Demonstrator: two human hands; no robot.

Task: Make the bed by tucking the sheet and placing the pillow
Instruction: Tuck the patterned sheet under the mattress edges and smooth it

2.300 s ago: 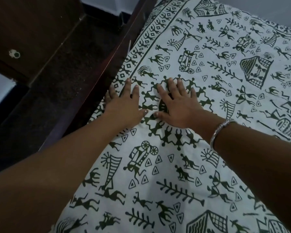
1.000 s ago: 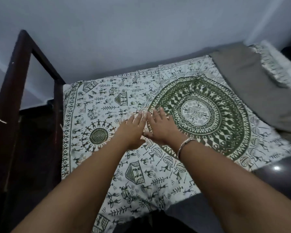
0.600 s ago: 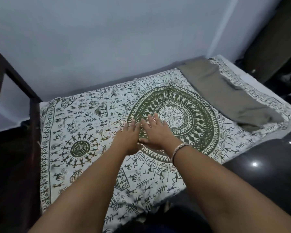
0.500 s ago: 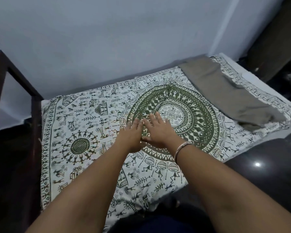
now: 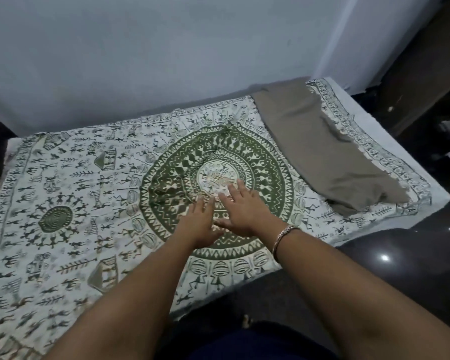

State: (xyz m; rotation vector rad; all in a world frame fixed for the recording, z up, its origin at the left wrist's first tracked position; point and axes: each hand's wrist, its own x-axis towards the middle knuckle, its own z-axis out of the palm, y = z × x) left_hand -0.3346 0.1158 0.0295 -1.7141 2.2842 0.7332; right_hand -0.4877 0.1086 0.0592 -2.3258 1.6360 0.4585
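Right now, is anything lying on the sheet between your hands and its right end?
Yes. A grey-brown cloth lies across the sheet near that end, from the wall side toward the near edge. The left hand and right hand lie flat, short of it.

Left hand (image 5: 198,224) and right hand (image 5: 244,211) have slid along the sheet (image 5: 89,203) from edge to centre.

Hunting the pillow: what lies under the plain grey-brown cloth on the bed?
The green-printed white sheet shows around the grey-brown cloth, running beneath its edges. Anything else under it is covered.
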